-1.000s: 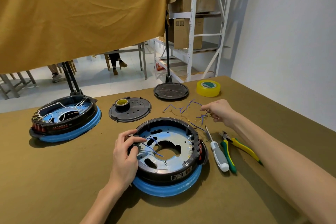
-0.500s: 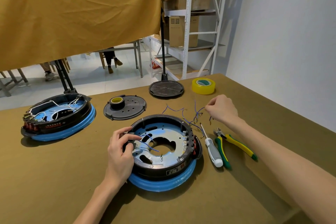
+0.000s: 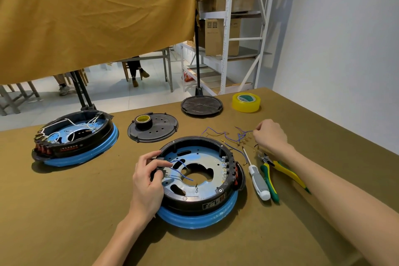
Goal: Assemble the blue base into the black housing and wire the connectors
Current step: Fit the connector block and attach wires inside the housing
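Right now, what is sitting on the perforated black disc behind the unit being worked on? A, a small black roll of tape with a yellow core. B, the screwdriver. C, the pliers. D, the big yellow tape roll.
A: a small black tape roll with a yellow core stands on the perforated black disc; the other three lie on the table.

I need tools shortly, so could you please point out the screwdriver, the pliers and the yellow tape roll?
screwdriver (image 3: 259,181): head view, white handle.
pliers (image 3: 287,173): head view, yellow-green handle.
yellow tape roll (image 3: 246,106): head view, outer side wall.
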`<control>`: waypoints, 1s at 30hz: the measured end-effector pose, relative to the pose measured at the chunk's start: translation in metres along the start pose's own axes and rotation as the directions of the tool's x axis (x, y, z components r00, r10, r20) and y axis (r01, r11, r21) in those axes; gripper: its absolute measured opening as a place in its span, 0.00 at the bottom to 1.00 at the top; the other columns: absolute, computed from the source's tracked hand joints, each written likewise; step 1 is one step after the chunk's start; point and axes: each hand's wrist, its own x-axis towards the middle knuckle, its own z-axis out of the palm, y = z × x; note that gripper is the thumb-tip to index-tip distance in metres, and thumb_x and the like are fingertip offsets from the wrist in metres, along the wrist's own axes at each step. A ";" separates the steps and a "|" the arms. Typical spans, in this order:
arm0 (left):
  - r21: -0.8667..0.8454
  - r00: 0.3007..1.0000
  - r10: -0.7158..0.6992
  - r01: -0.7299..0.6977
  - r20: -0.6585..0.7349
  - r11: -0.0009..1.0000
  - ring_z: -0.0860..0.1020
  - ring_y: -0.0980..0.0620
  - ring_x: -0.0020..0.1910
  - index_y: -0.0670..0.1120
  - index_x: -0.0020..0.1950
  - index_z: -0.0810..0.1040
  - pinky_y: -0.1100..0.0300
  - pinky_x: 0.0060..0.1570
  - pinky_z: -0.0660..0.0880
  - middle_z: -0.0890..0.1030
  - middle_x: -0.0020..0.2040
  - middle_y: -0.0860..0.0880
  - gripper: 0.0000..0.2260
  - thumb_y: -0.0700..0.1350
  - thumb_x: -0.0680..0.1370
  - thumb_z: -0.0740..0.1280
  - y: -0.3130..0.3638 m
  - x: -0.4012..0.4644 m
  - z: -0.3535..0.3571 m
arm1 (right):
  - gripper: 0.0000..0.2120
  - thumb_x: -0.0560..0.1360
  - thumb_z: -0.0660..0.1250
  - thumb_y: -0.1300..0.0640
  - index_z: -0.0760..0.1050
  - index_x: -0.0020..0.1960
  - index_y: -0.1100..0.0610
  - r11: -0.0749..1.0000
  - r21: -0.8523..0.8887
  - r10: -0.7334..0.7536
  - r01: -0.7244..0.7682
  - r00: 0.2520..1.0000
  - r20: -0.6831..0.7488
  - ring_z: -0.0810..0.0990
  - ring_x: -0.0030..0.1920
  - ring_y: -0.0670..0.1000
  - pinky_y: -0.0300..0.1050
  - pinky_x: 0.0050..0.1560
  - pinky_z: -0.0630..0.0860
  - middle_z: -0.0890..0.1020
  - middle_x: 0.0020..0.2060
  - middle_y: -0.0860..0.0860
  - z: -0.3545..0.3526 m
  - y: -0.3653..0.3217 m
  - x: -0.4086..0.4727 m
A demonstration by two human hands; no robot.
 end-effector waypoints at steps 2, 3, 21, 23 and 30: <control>-0.003 1.000 0.000 0.000 -0.004 1.000 0.74 0.50 0.68 0.51 0.46 0.84 0.40 0.66 0.74 0.76 0.63 0.55 0.14 0.43 0.76 0.58 -0.002 0.001 0.001 | 0.10 0.79 0.65 0.56 0.79 0.57 0.58 0.978 -0.208 -0.021 0.026 0.999 0.027 0.80 0.54 0.60 0.53 0.57 0.77 0.82 0.52 0.57 0.005 -0.003 0.000; -0.005 1.000 0.001 -0.001 -0.008 1.000 0.74 0.51 0.68 0.52 0.46 0.84 0.40 0.66 0.74 0.76 0.63 0.56 0.14 0.43 0.76 0.58 -0.002 0.001 0.001 | 0.12 0.79 0.64 0.56 0.78 0.61 0.58 0.956 -0.286 -0.065 0.067 0.998 0.018 0.77 0.59 0.61 0.54 0.61 0.75 0.79 0.57 0.58 0.009 -0.006 0.001; -0.007 1.000 0.011 -0.011 -0.024 1.000 0.72 0.54 0.68 0.51 0.44 0.84 0.40 0.66 0.73 0.76 0.62 0.57 0.15 0.42 0.76 0.58 -0.001 0.000 0.002 | 0.05 0.82 0.61 0.64 0.74 0.56 0.62 0.855 -0.333 -0.422 0.397 0.906 -0.003 0.79 0.49 0.64 0.51 0.39 0.68 0.75 0.55 0.59 0.042 -0.050 0.000; -0.007 1.000 0.009 -0.009 -0.025 1.000 0.72 0.55 0.68 0.51 0.45 0.84 0.40 0.66 0.73 0.76 0.62 0.57 0.15 0.42 0.76 0.58 0.000 -0.001 0.001 | 0.05 0.83 0.60 0.63 0.74 0.55 0.63 0.854 -0.261 -0.482 0.450 0.873 -0.071 0.79 0.48 0.64 0.53 0.40 0.72 0.76 0.53 0.59 0.034 -0.056 -0.010; 0.069 1.000 0.015 -0.015 0.005 0.997 0.71 0.58 0.68 0.51 0.49 0.83 0.50 0.67 0.74 0.75 0.63 0.55 0.11 0.42 0.81 0.60 0.008 -0.007 -0.005 | 0.04 0.81 0.67 0.64 0.78 0.52 0.64 0.664 -0.060 -0.741 0.745 0.645 -0.188 0.78 0.44 0.56 0.45 0.42 0.74 0.78 0.52 0.56 0.012 -0.072 -0.048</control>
